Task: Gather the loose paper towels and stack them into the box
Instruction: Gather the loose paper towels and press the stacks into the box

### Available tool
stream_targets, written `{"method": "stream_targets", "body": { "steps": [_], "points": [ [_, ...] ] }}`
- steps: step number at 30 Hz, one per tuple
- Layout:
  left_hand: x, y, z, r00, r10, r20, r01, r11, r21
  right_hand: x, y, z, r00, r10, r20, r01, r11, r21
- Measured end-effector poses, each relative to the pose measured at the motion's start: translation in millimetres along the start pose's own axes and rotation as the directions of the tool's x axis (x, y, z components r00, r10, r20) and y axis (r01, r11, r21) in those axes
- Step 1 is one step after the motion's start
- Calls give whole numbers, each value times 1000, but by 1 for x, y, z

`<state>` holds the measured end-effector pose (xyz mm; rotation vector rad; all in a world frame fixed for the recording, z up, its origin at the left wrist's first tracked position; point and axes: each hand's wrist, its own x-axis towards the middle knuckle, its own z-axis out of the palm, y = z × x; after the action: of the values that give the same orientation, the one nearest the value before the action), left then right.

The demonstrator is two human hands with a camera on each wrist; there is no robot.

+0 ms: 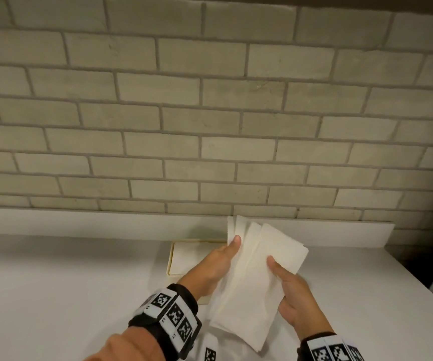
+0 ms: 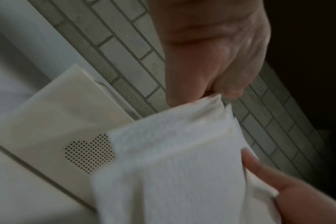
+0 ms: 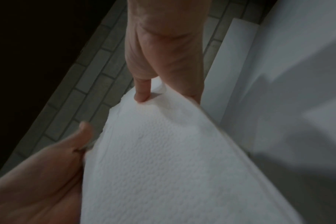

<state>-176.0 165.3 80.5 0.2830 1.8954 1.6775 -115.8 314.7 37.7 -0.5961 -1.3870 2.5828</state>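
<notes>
Both hands hold a fanned bundle of white paper towels (image 1: 257, 277) above the white counter. My left hand (image 1: 232, 247) grips its left edge, thumb on top. At the right edge my right hand (image 1: 275, 269) grips it the same way. The cream box (image 1: 181, 259) lies just behind my left hand, partly hidden by it, with towels inside. In the left wrist view my left hand (image 2: 217, 94) pinches the towels (image 2: 173, 166) at a top corner, above the box (image 2: 58, 115) and its dotted heart. In the right wrist view my right hand (image 3: 144, 97) rests a fingertip on the towels (image 3: 173, 159).
A grey brick wall (image 1: 210, 113) rises behind a low white ledge (image 1: 80, 220). The white counter (image 1: 54, 295) spreads left and front. Its right edge (image 1: 418, 282) drops off near my right hand.
</notes>
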Motion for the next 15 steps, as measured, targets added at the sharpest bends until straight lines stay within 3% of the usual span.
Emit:
{"method": "stream_targets", "body": {
  "steps": [7,10,12,15],
  "points": [
    [9,-13,-7,994,68,81,-71,997,35,0,-1,22,996,-6,90,31,959,-283],
    [16,-19,-12,995,54,-85,-44,992,117,7,-3,21,998,6,60,15,942,-336],
    [19,-22,-14,988,42,-148,-37,999,36,12,0,23,997,6,80,29,905,-423],
    [14,-20,-15,993,51,-104,-78,957,-279,9,-7,22,971,0,240,130,841,-525]
  ]
}}
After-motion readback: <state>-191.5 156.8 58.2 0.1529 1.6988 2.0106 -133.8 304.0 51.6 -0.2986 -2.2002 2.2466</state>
